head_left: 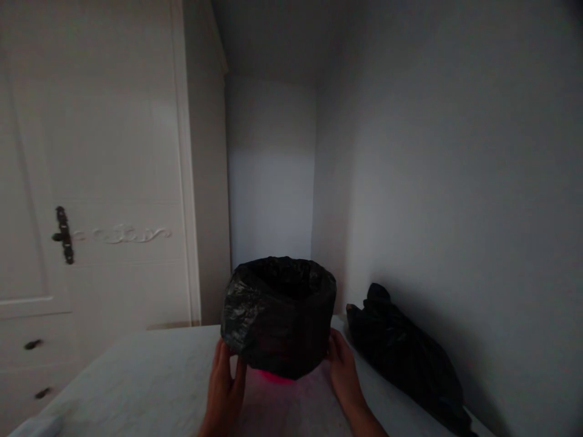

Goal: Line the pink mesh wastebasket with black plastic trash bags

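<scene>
A small bin lined with a black plastic bag [279, 315] stands on a pale table [150, 376]; a strip of red shows at its base. My left hand [225, 379] presses flat against the bin's lower left side, fingers together. My right hand [342, 367] rests against its lower right side in the same way. The bag's top is folded over the rim and the mouth is open and dark inside.
A filled, tied black bag [405, 355] lies on the table against the right wall. A white wardrobe door with a dark handle [64, 235] and drawers with small knobs stand at the left. A bare wall corner lies behind the bin.
</scene>
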A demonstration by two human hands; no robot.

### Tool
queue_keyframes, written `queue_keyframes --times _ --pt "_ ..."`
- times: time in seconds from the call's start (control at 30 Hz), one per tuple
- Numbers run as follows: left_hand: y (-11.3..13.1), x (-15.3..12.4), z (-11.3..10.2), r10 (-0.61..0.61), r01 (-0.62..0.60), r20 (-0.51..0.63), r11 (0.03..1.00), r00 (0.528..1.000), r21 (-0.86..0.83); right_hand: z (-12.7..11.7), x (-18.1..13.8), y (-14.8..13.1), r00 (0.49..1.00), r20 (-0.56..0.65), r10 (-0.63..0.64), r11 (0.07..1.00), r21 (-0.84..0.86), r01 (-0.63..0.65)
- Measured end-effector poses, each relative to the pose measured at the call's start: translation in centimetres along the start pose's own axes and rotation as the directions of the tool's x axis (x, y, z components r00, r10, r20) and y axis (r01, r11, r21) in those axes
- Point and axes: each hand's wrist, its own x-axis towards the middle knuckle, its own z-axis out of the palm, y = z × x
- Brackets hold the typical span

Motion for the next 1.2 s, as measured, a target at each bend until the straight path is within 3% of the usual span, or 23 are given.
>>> queue_keyframes --times 0.13,0.33,0.43,0.53,0.67,0.87,1.1,1.2 --pt "0.1 -0.3 -0.1 0.134 -0.124 -0.068 0.983 0.989 0.135 0.2 0.0 0.0 0.999 -0.010 -0.035 0.997 0.072 0.036" --pt "1.2 -0.6 0.0 0.327 -0.283 -0.126 0.917 0.937 0.281 0.5 -0.7 -0.5 0.996 -0.009 -0.084 0.996 0.023 0.085" --pt "2.7 -0.9 0.2 0.473 -0.418 -0.049 0.818 0.880 0.396 0.7 -1.0 -0.5 0.993 -0.021 -0.117 0.993 0.023 0.118" --pt "5.0 -1.0 0.4 0.602 -0.561 0.087 0.669 0.793 0.487 1.0 -1.1 -0.3 0.987 -0.046 -0.153 0.988 0.023 0.154" --pt "8.6 -0.4 0.4 0.670 -0.647 0.191 0.539 0.717 0.539 1.5 -0.9 -0.9 0.976 -0.087 -0.199 0.980 -0.017 0.199" --pt "13.0 1.7 0.1 0.647 -0.656 0.242 0.534 0.723 0.534 2.0 0.1 -4.3 0.953 -0.118 -0.280 0.956 -0.121 0.266" --pt "15.0 3.1 0.2 0.598 -0.633 0.257 0.590 0.760 0.501 1.7 2.1 -7.2 0.930 -0.223 -0.291 0.957 -0.047 0.288" --pt "15.7 3.6 0.0 0.569 -0.623 0.266 0.644 0.778 0.444 1.2 4.1 -9.1 0.909 -0.232 -0.346 0.938 -0.099 0.332"
